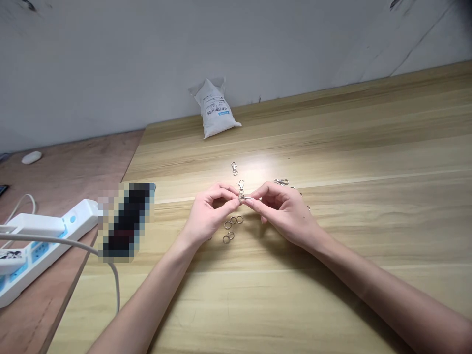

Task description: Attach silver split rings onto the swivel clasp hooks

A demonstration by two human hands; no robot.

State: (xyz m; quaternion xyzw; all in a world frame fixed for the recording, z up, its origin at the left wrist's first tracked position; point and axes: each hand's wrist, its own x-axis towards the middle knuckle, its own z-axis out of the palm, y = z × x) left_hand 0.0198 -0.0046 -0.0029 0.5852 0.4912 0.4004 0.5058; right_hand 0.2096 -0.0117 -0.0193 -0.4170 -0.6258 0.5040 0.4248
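The left hand (208,214) and right hand (283,216) both pinch a small metal clasp (242,197) between curled fingertips, above the middle of the wooden tabletop (332,147). Loose metal rings (229,229) lie just below the hands, toward the tabletop's near side; another clasp (234,168) lies just beyond them.

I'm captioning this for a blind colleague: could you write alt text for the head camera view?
Two bare hands, the left hand and the right hand, pinch a small metal piece above a wooden table. Metal split rings and swivel clasps lie nearby, with a white barcoded bag against the wall and a white power strip at left.
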